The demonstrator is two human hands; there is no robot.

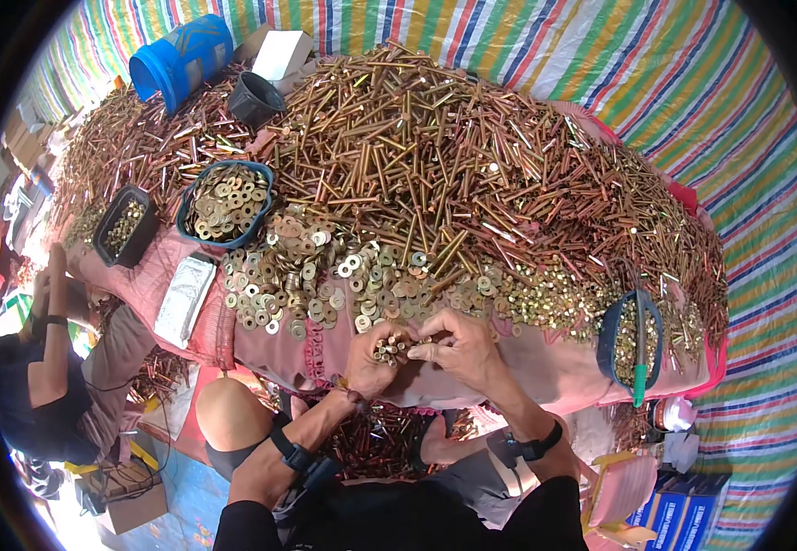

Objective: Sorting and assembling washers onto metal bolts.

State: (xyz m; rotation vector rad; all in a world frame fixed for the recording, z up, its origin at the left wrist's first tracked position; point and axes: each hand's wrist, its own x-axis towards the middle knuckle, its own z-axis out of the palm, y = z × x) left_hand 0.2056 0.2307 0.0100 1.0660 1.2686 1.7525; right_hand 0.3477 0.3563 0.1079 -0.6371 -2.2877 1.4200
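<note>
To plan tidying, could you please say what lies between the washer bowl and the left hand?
Loose washers lie on pink cloth there, in the head view.

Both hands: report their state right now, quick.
Left hand: closed around a bundle of bolt-like metal rods, ends showing.
Right hand: fingers bent in a pinch beside the bundle; whether it grips a small part cannot be told.

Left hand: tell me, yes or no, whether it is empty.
No, the left hand holds a bunch of small metal pieces, their ends showing beside the right hand's fingertips.
</note>
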